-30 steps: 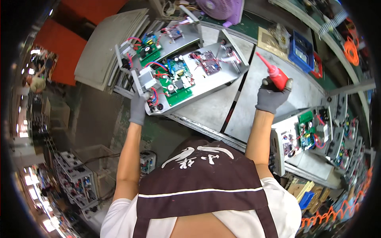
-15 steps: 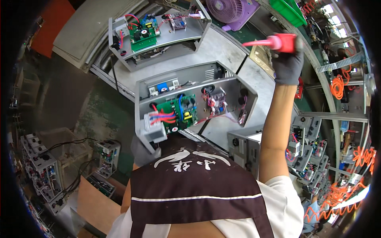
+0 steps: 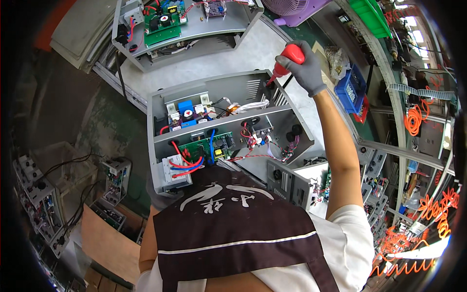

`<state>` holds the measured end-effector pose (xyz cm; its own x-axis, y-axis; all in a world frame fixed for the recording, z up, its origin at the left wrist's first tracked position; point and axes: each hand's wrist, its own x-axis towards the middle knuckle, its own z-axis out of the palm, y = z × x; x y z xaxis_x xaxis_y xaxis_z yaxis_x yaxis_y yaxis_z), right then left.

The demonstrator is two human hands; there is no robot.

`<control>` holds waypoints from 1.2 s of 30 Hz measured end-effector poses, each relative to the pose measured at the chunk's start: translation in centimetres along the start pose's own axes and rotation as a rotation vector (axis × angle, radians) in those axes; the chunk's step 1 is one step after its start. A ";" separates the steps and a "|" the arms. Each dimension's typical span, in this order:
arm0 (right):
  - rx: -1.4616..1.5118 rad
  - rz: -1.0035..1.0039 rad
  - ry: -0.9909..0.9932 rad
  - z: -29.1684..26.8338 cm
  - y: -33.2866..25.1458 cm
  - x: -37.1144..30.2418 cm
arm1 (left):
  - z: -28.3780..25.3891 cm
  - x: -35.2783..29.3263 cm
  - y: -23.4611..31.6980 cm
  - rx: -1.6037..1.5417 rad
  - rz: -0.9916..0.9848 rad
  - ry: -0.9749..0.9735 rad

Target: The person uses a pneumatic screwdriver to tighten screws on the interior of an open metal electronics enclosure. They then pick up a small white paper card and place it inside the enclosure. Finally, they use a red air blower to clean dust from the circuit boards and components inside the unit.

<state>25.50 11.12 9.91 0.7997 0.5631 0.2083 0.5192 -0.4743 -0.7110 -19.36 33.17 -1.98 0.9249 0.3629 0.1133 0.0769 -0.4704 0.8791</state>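
My right hand [image 3: 308,68], in a grey glove, is closed around a red squeeze bottle [image 3: 293,52]. The bottle's thin nozzle points down and left, with its tip at a dark round part in the far right corner of an open grey metal housing [image 3: 224,120]. Inside the housing are a green circuit board [image 3: 197,145], a smaller board [image 3: 260,136], blue block components [image 3: 186,106] and red, blue and white wires. My left hand [image 3: 160,194], also gloved in grey, is at the housing's near left corner. Its fingers are hidden behind the housing and apron.
Another open housing [image 3: 194,35] stands farther back on the metal table [image 3: 204,68], beside a purple fan [image 3: 287,9]. To the right are a blue bin [image 3: 351,90] and a green bin [image 3: 370,18]. Similar units [image 3: 287,185] stand near right and on the left. Orange coiled hoses [image 3: 413,114] hang right.
My right hand has moved left and down, turning the bottle so its nozzle points into the housing's far corner. The view has shifted, showing more of the housing's back compartment.
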 end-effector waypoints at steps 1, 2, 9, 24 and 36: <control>-0.003 -0.016 0.001 0.1 0.3 0.1 | 0.0 0.1 0.1 0.008 0.004 -0.003; -0.021 -0.010 -0.017 0.1 0.3 0.1 | -0.1 0.3 0.0 0.018 0.006 -0.004; -0.056 -0.023 -0.042 -0.4 0.2 0.3 | -0.2 0.9 0.4 0.075 0.025 -0.006; 0.700 0.373 0.288 -2.7 3.8 -0.5 | 0.3 1.1 2.7 0.173 0.052 0.103; 1.473 0.662 0.293 -5.8 5.0 -5.8 | -1.7 4.5 5.4 -0.141 -0.156 0.089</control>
<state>25.20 1.48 9.04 0.8680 0.3153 -0.3835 -0.4965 0.5452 -0.6755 -15.39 33.59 4.08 0.8688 0.4951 0.0057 0.1581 -0.2882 0.9444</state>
